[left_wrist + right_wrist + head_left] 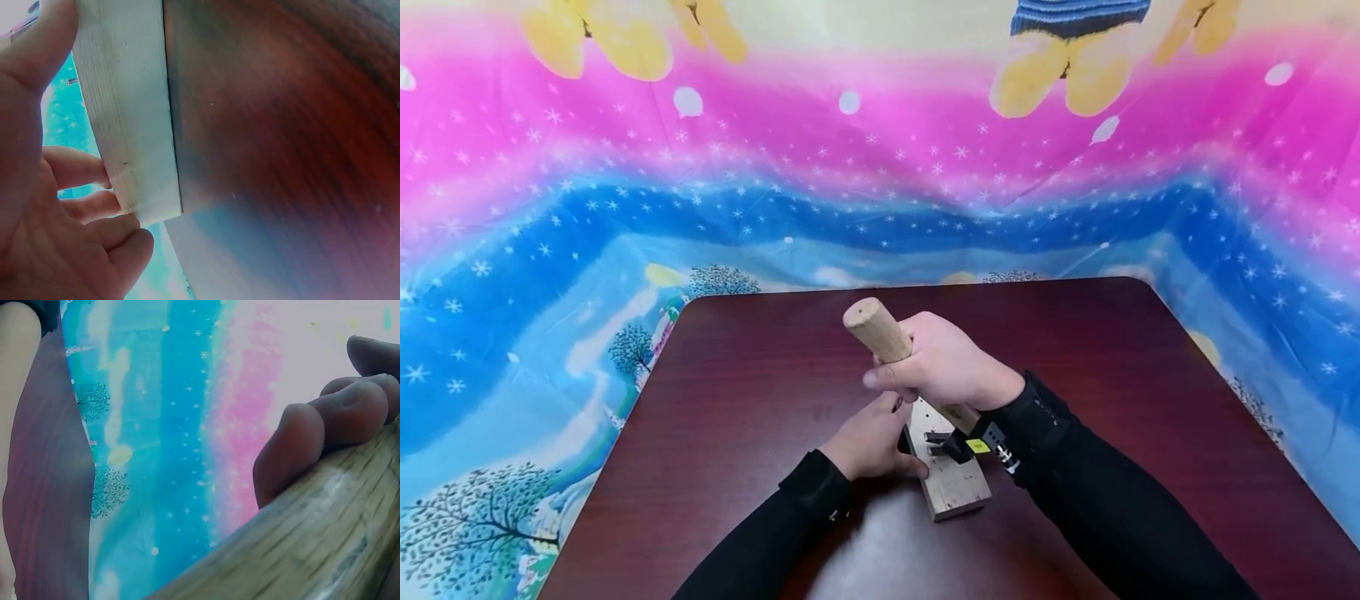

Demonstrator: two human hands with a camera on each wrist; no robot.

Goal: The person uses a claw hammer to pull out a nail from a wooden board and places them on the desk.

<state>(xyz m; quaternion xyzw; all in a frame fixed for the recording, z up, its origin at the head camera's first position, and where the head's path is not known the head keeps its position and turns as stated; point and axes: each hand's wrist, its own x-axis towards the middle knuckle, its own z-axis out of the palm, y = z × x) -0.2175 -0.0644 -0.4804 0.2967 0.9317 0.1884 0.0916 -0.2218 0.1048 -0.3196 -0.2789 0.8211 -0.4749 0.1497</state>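
Observation:
A pale wooden board (958, 490) lies on the table, with small dark holes in its top. My left hand (872, 437) grips its left side, and in the left wrist view the thumb and curled fingertips touch the board (134, 119) along one edge. Above the board, my right hand (943, 358) holds a thick round wooden handle (877, 329), tilted up toward the left. Fingers (290, 447) wrap this handle in the right wrist view; its lower end is largely hidden by the wrist. Short nail-like metal pieces (936, 451) show at the board, partly covered by wrist gear.
The dark red-brown table (760, 350) has rounded far corners. A printed cloth (880, 208) with snowflakes and trees hangs behind it and along both sides. Black bands with wrist cameras (1000, 446) sit at the sleeve ends.

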